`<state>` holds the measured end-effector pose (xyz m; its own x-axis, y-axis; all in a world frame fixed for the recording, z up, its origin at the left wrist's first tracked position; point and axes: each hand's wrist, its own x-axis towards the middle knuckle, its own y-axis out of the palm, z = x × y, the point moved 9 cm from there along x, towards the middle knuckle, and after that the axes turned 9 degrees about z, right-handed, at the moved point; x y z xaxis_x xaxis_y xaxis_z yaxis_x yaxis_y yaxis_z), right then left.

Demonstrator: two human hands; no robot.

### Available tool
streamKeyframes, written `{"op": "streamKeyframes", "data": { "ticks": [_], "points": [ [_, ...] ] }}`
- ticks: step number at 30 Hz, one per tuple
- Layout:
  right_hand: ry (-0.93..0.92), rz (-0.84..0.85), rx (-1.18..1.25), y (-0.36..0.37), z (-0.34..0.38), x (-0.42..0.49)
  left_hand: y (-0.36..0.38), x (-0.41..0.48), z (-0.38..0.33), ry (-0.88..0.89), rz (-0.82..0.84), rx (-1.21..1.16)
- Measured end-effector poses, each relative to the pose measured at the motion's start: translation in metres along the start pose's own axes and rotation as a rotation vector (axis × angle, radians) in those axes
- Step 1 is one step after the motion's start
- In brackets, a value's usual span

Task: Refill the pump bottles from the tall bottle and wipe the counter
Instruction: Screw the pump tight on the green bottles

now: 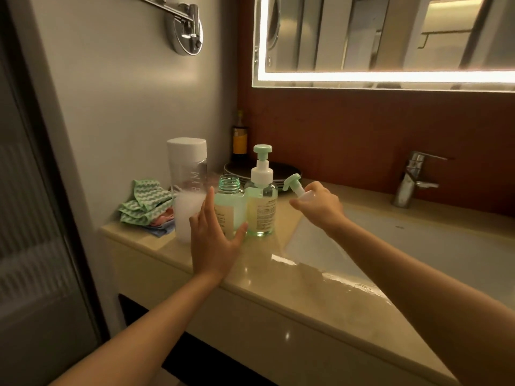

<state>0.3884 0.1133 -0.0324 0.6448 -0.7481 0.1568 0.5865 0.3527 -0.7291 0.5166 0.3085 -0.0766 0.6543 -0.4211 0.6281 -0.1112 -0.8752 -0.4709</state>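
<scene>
Two green-tinted pump bottles stand side by side on the beige counter (278, 277). The left bottle (231, 201) has its threaded neck bare, with no pump on it. The right bottle (262, 210) carries its mint and white pump. My left hand (214, 238) reaches round the uncapped bottle, thumb on one side and straight fingers on the other. My right hand (317, 207) holds the removed pump head (294, 185) over the counter, to the right of both bottles. A tall clear bottle with a white cap (188, 174) stands just left of them, holding pale liquid in its lower part.
Folded cloths in green, pink and blue (145, 207) lie at the counter's left end. Dark plates (278, 171) and a small amber bottle (240, 137) sit at the back. The white sink basin (418, 246) and chrome tap (412, 179) are to the right.
</scene>
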Motion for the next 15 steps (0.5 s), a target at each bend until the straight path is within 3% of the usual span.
{"op": "streamKeyframes", "data": {
  "ticks": [5, 12, 15],
  "points": [
    [-0.045, 0.005, 0.070, -0.014, 0.010, -0.023, 0.000, 0.020, 0.001, -0.173, -0.010, 0.036],
    [-0.166, -0.032, 0.307, -0.023, 0.031, -0.031, 0.002, 0.021, -0.006, -0.171, -0.012, 0.072],
    [-0.279, -0.065, 0.529, -0.037, 0.054, -0.035, 0.007, 0.015, -0.007, -0.152, -0.014, -0.088]
  ]
}}
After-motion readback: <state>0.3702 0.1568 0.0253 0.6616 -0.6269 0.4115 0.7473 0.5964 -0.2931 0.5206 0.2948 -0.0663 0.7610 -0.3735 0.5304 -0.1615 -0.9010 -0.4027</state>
